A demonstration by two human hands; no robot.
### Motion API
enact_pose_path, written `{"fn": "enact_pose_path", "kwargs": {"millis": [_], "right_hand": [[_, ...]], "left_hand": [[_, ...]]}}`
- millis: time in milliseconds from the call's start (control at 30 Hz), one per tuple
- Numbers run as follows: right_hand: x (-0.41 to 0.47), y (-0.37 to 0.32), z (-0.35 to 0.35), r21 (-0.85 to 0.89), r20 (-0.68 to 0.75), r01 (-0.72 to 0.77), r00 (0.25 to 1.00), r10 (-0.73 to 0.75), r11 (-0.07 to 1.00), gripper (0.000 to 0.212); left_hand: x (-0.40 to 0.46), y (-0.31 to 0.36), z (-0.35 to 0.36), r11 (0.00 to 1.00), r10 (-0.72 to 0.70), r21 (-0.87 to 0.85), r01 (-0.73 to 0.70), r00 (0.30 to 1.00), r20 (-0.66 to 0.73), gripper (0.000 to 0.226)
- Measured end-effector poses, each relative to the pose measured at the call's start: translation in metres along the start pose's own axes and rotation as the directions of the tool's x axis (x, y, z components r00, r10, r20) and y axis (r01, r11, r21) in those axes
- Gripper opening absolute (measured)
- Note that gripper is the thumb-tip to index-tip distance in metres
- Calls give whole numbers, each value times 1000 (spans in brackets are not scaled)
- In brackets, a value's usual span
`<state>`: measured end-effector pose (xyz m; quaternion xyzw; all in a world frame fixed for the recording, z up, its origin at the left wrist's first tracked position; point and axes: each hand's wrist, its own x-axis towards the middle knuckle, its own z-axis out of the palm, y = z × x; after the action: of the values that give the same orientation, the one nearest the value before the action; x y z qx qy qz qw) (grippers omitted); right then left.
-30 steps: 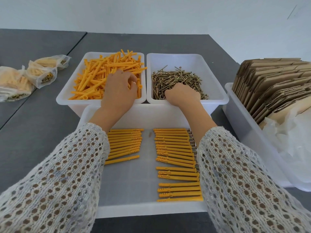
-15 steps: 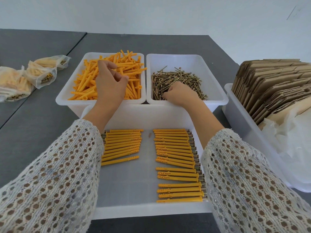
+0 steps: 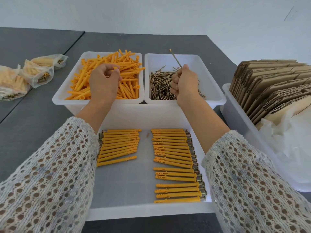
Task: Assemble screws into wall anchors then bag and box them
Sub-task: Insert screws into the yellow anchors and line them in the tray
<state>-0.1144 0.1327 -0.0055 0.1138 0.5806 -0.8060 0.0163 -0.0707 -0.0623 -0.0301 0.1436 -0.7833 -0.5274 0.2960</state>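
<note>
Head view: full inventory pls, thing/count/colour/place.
anchor bin: one, white, far left, heaped with orange anchors
screw bin: one, white, far right, brass screws
tray: one, white, near centre
assembled anchors: two rows, orange, in tray
bags: several, clear, filled, table left
box flats: stack, brown, bin at right
table: grey
left hand: grip on an anchor
right hand: grip on a screw, tilted up

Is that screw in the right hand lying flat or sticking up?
Sticking up. The right hand pinches the screw by its tip, head tilted up and away above the screw bin.
</note>
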Motion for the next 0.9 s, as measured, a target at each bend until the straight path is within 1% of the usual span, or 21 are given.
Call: {"fn": "enact_pose_path", "kwargs": {"millis": [33,67,100,133,200,300,367,467,600,667,800,833,900], "right_hand": [[-2,-1,0,126,58,-70,996,63,990,32],[-5,-1,1,212,124,-118,988,94,970,32],[-7,0,2,258,184,-152,977,105,954,32],[-9,2,3,268,231,-170,967,108,949,32],[-12,4,7,194,277,-155,956,98,969,32],[-15,7,13,-19,289,-40,956,44,999,27],[-16,10,16,-129,316,50,949,-7,990,24],[-20,16,17,-225,395,160,917,-60,961,26],[-24,19,21,-357,430,283,896,-112,890,22],[-26,20,23,-394,440,315,889,-125,863,18],[-27,20,25,-378,416,279,903,-107,883,7],[-27,20,25,-375,410,277,906,-110,885,8],[-26,20,25,-366,400,282,908,-124,887,16]], "left_hand": [[-1,0,0,1000,17,0,-17,1000,12,19],[-1,1,0,999,41,2,-41,999,28,20],[-2,2,0,998,69,2,-69,996,50,20],[-3,3,0,995,97,0,-98,992,80,21],[-5,6,2,989,148,-11,-148,973,176,22],[-8,8,4,979,188,19,-204,931,313,22],[-9,8,4,976,185,42,-212,918,350,21],[-10,7,4,966,181,98,-240,895,409,18],[-13,7,5,956,171,136,-258,873,457,21],[-14,8,4,951,187,136,-279,864,467,21],[-15,11,2,941,204,138,-310,842,500,19],[-15,12,2,939,210,135,-317,836,507,19],[-16,12,1,936,221,124,-329,825,520,18]]}}
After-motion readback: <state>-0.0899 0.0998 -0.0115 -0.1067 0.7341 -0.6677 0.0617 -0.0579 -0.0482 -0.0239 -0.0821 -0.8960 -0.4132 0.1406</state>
